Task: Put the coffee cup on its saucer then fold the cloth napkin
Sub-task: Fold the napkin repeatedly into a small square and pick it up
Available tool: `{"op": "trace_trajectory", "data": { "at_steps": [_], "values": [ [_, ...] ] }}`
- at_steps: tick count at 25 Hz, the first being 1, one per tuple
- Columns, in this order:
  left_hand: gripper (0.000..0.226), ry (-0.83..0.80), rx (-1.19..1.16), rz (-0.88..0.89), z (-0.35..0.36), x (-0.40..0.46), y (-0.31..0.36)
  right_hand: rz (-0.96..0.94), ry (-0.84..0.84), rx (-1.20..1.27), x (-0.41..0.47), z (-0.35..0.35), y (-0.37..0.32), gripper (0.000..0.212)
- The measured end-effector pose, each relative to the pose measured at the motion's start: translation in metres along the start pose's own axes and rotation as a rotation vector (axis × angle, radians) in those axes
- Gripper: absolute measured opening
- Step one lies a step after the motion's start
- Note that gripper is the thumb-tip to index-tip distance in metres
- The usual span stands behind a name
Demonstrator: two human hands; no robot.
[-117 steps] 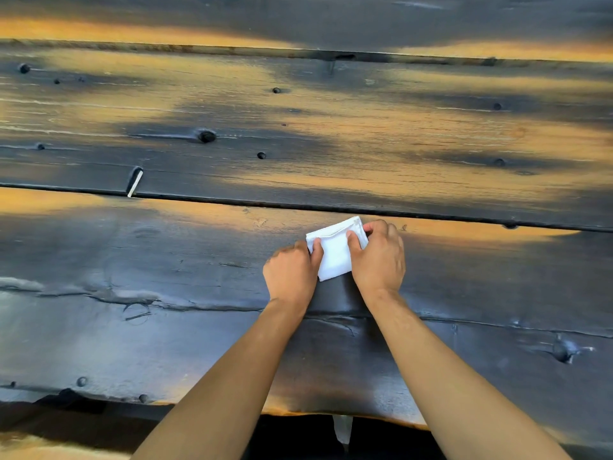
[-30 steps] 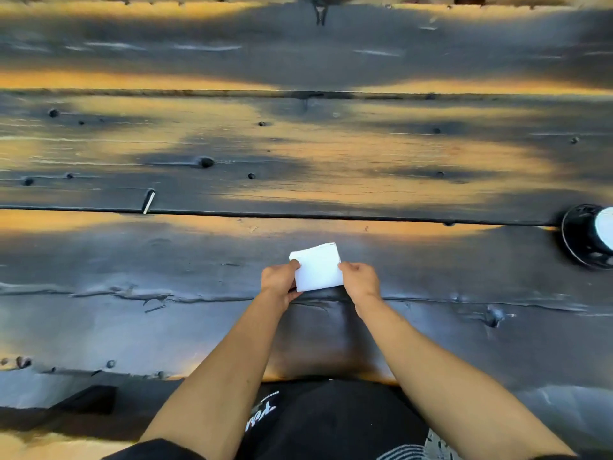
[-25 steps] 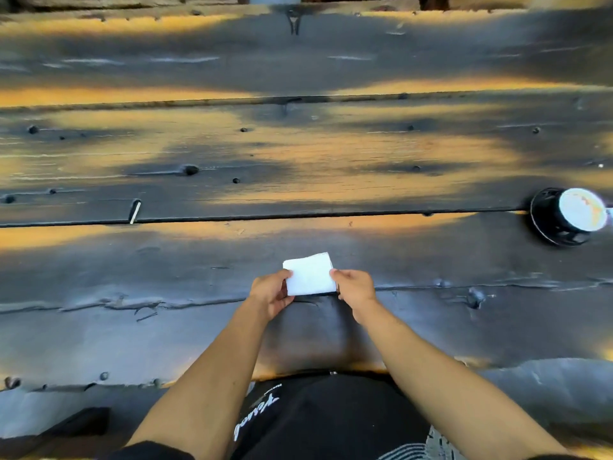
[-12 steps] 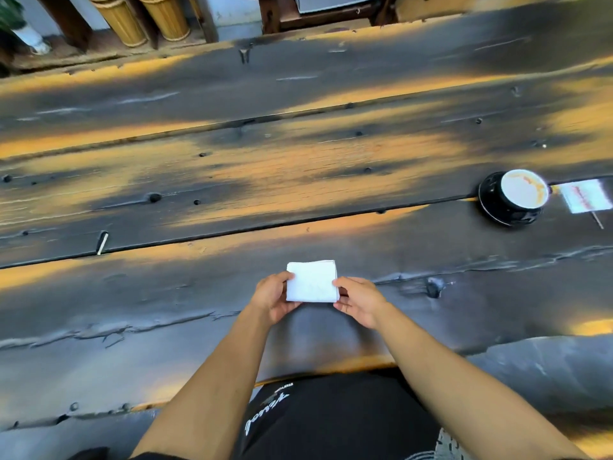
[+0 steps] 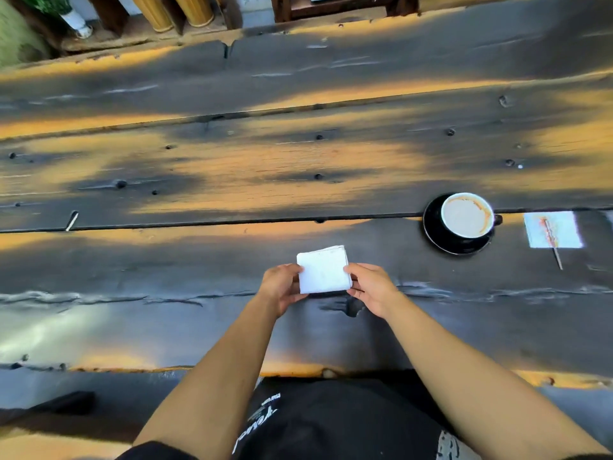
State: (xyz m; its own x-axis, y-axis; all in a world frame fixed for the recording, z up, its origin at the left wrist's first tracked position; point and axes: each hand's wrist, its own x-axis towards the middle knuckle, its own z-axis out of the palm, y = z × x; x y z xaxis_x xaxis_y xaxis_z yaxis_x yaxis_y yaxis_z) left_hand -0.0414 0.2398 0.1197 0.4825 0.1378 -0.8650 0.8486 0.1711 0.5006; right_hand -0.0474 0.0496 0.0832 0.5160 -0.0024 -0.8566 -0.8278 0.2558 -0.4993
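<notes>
You've got the white cloth napkin [image 5: 323, 269], folded down to a small thick square, pinched between both hands over the dark, weathered plank table [image 5: 199, 267]. Your left hand [image 5: 281, 287] grips its left edge, thumb on top and fingers curled beneath. Your right hand [image 5: 371, 287] does the same on the right edge, thumb pressing the top face, fingers tucked under. Both sets of fingers are closed on the cloth, neither one released. The stacked layers show along the napkin's far and right edges. Whether its underside touches the wood, I cannot tell; it sits right over the near plank.

Look off to your right: the black coffee cup [image 5: 467, 216] with its pale, milky drink is sitting on the round black saucer [image 5: 441, 240], handle pointing right. Cup and saucer stand well apart from the napkin, on the seam between two planks.

Further right again, a pale blue paper rectangle [image 5: 553, 230] lies flat, with a thin stick [image 5: 557, 257] poking out from its near edge.

Your forearms are bare, reaching in from the table's near edge, and your dark printed shirt [image 5: 331, 423] fills the bottom of the view.
</notes>
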Motion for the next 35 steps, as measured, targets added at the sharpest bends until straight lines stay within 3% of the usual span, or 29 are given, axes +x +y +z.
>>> {"op": "trace_trajectory", "data": {
  "at_steps": [10, 16, 28, 35],
  "values": [
    [0.014, 0.015, 0.213, 0.078, 0.104, 0.013, 0.021, -0.262, 0.151, -0.39, 0.021, -0.082, -0.034, 0.027],
    [0.014, -0.022, 0.306, 0.111, 0.132, 0.039, 0.047, -0.317, 0.324, -0.39, 0.034, -0.082, -0.061, 0.025],
    [0.018, 0.017, 0.399, 0.153, 0.155, 0.08, 0.061, -0.311, 0.402, -0.464, 0.053, -0.07, -0.078, 0.036],
    [0.005, 0.031, 0.531, 0.209, 0.146, 0.08, 0.054, -0.345, 0.437, -0.56, 0.049, -0.07, -0.075, 0.044]
  ]
}}
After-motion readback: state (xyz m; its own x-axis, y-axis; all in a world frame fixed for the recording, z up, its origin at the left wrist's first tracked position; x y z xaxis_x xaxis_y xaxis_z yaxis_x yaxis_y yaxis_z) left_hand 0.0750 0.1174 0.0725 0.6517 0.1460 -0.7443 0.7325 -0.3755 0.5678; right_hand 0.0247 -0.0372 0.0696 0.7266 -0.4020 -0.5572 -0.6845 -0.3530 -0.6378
